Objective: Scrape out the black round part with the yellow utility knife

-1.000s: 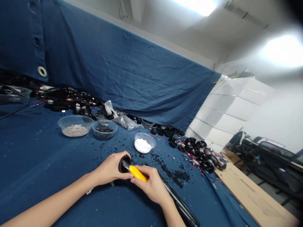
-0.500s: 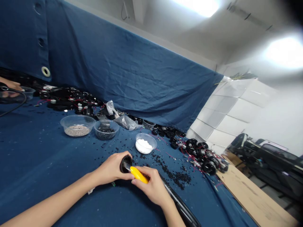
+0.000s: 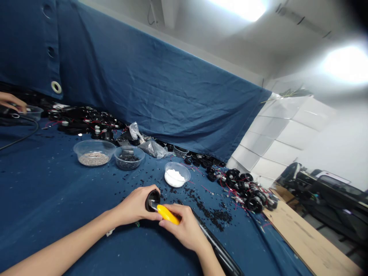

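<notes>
My left hand (image 3: 140, 205) is wrapped round a black cup-shaped plastic part (image 3: 150, 196), its round opening turned toward my right hand. In my right hand (image 3: 184, 226) is a yellow utility knife (image 3: 167, 214), gripped between thumb and fingers. Its metal blade reaches into the mouth of the black part; where the tip touches inside cannot be made out. Behind my right wrist a long glossy black tube (image 3: 220, 251) slants down to the lower right. Whether it joins the black part is hidden by my hand.
Ahead stand clear bowls: one with small metal pieces (image 3: 94, 158), one with black screws (image 3: 128, 158), one with white bits (image 3: 174, 177). Black crumbs (image 3: 217, 216) litter the blue cloth. Motor parts with red wires (image 3: 247, 191) are heaped right. A co-worker's hand (image 3: 13, 101) is far left.
The knife has shifted slightly left, its blade lying a little differently in the opening. My left hand stays about the same. The co-worker's hand and the cable at far left have moved.
</notes>
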### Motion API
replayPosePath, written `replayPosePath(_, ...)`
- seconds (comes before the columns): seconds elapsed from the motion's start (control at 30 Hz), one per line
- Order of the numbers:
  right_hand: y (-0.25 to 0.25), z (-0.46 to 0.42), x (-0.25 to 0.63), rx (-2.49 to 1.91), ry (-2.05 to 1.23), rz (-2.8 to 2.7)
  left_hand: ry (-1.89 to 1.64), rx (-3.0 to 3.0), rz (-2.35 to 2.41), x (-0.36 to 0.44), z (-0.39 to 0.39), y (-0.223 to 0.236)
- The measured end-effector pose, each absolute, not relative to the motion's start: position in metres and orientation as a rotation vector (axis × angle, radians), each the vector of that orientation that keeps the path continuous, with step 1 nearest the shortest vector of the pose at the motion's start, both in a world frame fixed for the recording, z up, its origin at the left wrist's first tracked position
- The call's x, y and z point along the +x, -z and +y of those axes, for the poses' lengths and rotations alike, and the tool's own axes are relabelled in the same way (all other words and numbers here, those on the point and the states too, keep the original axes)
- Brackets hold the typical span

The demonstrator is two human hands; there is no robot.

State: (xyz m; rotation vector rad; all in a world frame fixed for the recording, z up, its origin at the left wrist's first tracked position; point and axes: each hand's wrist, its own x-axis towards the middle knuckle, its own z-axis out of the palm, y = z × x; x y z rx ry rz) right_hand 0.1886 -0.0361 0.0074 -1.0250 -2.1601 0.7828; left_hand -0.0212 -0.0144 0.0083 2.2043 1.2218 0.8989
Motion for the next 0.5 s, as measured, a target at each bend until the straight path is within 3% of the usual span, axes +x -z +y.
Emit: replayPosePath(0.5, -0.0052, -0.037, 0.1874, -1.02, -0.758, -2.13, -0.92, 2.185, 1.224, -0.0218, -0.0137, -0.0092)
